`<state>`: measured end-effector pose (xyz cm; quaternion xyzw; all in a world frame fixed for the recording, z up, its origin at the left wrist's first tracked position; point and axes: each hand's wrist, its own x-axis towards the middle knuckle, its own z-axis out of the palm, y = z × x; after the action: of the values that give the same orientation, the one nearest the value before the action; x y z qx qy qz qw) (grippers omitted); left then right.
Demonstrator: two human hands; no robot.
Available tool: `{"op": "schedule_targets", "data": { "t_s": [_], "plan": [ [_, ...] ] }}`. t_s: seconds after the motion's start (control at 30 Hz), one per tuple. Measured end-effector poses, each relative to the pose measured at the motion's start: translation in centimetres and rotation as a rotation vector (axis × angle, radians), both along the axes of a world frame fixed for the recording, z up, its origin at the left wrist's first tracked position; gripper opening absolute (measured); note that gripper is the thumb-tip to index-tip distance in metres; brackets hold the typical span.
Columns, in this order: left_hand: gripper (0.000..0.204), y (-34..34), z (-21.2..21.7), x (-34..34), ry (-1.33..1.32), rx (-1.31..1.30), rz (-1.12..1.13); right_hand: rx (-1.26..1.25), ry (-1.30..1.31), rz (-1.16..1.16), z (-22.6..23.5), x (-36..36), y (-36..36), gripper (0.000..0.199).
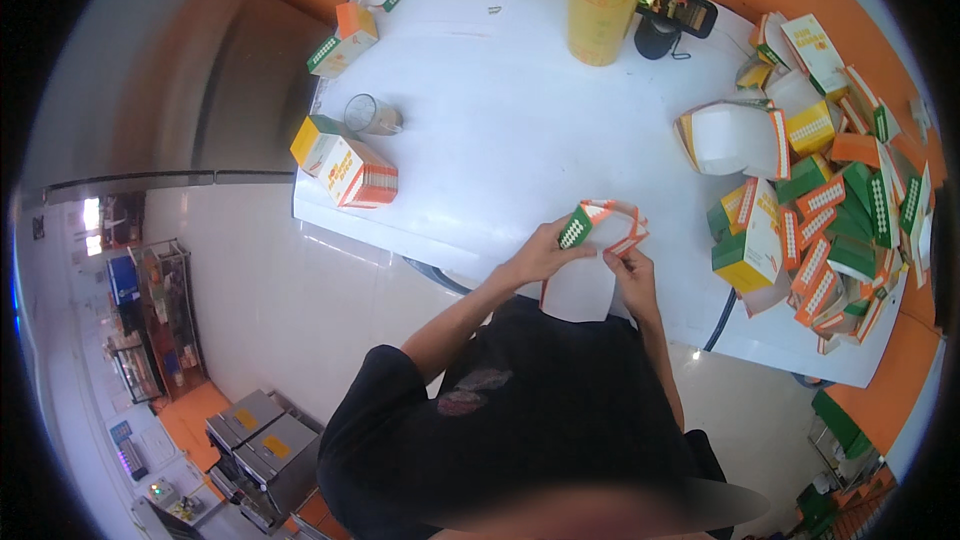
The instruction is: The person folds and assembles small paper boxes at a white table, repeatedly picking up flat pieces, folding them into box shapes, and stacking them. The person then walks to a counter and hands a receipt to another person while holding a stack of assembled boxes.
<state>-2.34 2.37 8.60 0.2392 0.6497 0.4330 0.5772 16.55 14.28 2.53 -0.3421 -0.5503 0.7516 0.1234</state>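
Both of my hands hold one partly folded carton (592, 262) at the near edge of the white table (520, 130). The carton is white inside, with orange, white and green flaps at its top. My left hand (543, 256) pinches the green dotted flap on the carton's left side. My right hand (632, 276) grips its right edge by the orange flap. The white lower panel hangs over the table's edge toward my black shirt.
A heap of flat and half-folded cartons (835, 210) in green, orange and yellow covers the table's right side. Folded boxes (345, 168) and a clear glass (371, 116) stand at the left. A yellow cylinder (603, 2) and a phone on a stand (676, 8) are at the far edge.
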Motion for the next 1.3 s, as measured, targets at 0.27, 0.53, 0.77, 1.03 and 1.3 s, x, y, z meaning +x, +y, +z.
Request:
{"op": "schedule_targets", "data": {
  "t_s": [0.27, 0.53, 0.77, 1.03, 1.3],
  "plan": [
    [0.036, 0.4, 3.0, -33.2, 1.251, 0.507, 0.596, 0.085, -0.046, -0.203, -0.6, 0.1, 4.5, 0.026],
    [0.08, -6.7, -2.8, -55.7, 1.486, -1.149, 0.065, 0.128, -0.154, -0.312, -0.3, 2.5, 5.7, 0.028],
    [0.031, -2.1, 1.6, -48.9, 1.425, -0.38, -0.11, 0.122, -0.172, -0.295, -0.1, 1.4, 4.1, 0.038],
    [0.029, 1.9, 12.4, -23.3, 1.648, 0.449, -0.842, 0.102, -0.11, 0.151, -1.6, -1.1, 6.9, 0.042],
    [0.017, 2.7, 5.1, -8.1, 1.645, 1.098, -1.058, -0.087, 0.001, 0.377, 1.9, -2.4, 6.8, 0.039]
  ]
}}
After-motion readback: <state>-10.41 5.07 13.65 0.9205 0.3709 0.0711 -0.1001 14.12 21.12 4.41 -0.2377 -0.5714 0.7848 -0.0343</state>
